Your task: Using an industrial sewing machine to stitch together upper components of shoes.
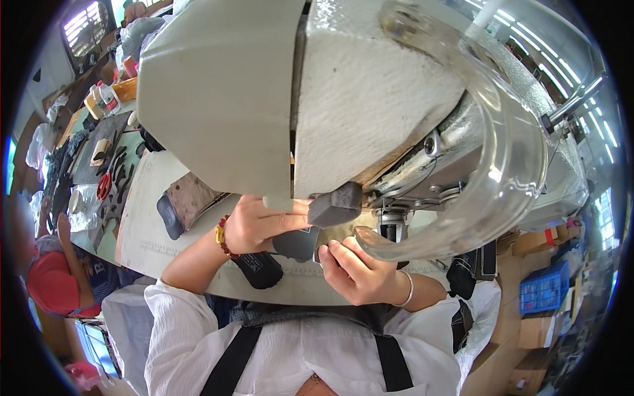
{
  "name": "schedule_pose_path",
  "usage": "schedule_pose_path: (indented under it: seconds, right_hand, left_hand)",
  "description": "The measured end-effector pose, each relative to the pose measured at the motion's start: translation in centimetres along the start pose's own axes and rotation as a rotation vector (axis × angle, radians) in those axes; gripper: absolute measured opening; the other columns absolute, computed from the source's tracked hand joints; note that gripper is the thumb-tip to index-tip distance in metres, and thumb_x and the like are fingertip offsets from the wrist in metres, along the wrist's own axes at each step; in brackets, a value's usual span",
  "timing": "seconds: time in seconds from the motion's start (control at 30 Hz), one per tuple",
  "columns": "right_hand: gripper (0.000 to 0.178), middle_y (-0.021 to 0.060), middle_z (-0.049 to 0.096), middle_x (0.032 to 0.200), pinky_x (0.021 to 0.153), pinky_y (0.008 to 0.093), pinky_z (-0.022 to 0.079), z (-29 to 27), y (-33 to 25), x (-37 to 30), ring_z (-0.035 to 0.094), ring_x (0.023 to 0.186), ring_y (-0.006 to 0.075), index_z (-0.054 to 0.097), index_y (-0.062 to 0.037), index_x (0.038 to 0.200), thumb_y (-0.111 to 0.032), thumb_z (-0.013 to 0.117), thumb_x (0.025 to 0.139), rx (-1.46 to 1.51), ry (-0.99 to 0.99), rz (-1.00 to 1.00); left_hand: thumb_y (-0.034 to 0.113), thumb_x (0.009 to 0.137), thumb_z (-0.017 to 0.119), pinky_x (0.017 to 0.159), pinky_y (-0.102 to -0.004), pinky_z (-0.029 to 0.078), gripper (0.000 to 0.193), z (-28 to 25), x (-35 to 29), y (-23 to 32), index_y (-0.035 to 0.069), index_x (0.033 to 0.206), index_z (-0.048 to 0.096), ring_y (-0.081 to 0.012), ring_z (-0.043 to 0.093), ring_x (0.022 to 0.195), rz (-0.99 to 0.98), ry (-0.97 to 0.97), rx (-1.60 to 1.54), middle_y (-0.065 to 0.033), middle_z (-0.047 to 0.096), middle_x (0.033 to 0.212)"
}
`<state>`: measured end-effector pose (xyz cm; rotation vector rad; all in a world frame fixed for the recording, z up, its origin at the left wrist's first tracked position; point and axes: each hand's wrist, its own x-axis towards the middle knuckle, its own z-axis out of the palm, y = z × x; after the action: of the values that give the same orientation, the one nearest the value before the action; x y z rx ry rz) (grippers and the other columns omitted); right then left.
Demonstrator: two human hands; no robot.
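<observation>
A shoe upper in dark grey with a beige inner side (297, 244) sits under the head of a large pale sewing machine (376, 86). From the left, my left hand (254, 224) holds it, fingers stretched along it; their tips go behind a raised grey part and the thumb is hidden. Closer to the needle area, my right hand (363, 274) has curled fingers pinching the upper's right edge. Beside my left wrist lies a black shoe piece (261, 269) with a pale print. Another upper, beige and dark grey (188, 201), rests farther left.
A clear curved guard (522, 198) arches over my right hand. The pale worktable (148, 231) curves round me. Red-handled scissors (104, 186), dark cut pieces and bottles (107, 96) lie on a left table, where another person (56, 284) sits. A blue crate (544, 288) stands right.
</observation>
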<state>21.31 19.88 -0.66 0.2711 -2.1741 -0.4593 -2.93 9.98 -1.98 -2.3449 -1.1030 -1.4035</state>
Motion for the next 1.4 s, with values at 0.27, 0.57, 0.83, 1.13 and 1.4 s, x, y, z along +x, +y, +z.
schedule_pose_path:
  seconds: [0.27, 0.57, 0.83, 1.13, 1.4]
  right_hand:
    - [0.02, 0.0048, 0.072, 0.097, 0.059, 0.0213, 0.045, -0.4, -0.1, -0.3, 0.061, 0.067, 0.0067, 0.079, -0.0047, 0.101, -0.007, 0.073, 0.082, 0.004, 0.015, 0.035]
    - [0.022, 0.0043, 0.073, 0.091, 0.064, 0.0196, 0.046, -0.8, 0.3, 0.5, 0.064, 0.077, 0.01, 0.079, 0.0009, 0.103, 0.0, 0.071, 0.083, 0.03, 0.03, -0.073]
    - [0.029, 0.0074, 0.072, 0.102, 0.075, 0.0358, 0.059, -0.7, 1.4, -0.4, 0.069, 0.083, 0.0175, 0.078, -0.002, 0.112, -0.004, 0.073, 0.084, -0.049, -0.006, -0.178]
    - [0.036, 0.0151, 0.071, 0.121, 0.104, 0.0313, 0.06, 1.7, 2.4, -1.6, 0.07, 0.117, 0.0225, 0.071, 0.0089, 0.122, -0.004, 0.063, 0.089, -0.859, -0.227, -0.786]
    - [0.035, 0.016, 0.07, 0.123, 0.104, 0.0362, 0.059, 1.1, 3.1, -0.4, 0.069, 0.117, 0.0256, 0.069, 0.0041, 0.126, -0.009, 0.068, 0.093, -1.321, -0.206, -0.889]
  left_hand:
    - [0.012, 0.069, 0.077, 0.073, -0.0392, 0.063, 0.027, -0.8, 1.0, 0.8, 0.006, 0.095, 0.078, -0.0284, 0.077, 0.088, 0.229, -0.039, 0.334, -0.0096, 0.074, 0.096]
    - [0.012, 0.069, 0.076, 0.066, -0.0362, 0.06, 0.023, -0.8, 1.7, 1.9, 0.008, 0.091, 0.077, -0.0219, 0.074, 0.082, 0.208, -0.062, 0.411, -0.0065, 0.071, 0.09]
    - [0.011, 0.071, 0.078, 0.068, -0.0369, 0.059, 0.017, 0.6, -2.1, 1.3, 0.01, 0.088, 0.077, -0.0207, 0.073, 0.083, 0.127, -0.144, 0.536, -0.0043, 0.073, 0.092]
    - [-0.001, 0.075, 0.08, 0.077, -0.0443, 0.061, 0.018, 3.1, -6.1, -1.7, 0.004, 0.093, 0.078, -0.031, 0.074, 0.089, -0.191, -0.088, 0.212, -0.0114, 0.075, 0.1]
    - [-0.004, 0.076, 0.08, 0.082, -0.0451, 0.062, 0.023, 3.0, -5.6, -1.4, 0.004, 0.097, 0.078, -0.033, 0.075, 0.093, -0.256, -0.039, 0.321, -0.0138, 0.076, 0.107]
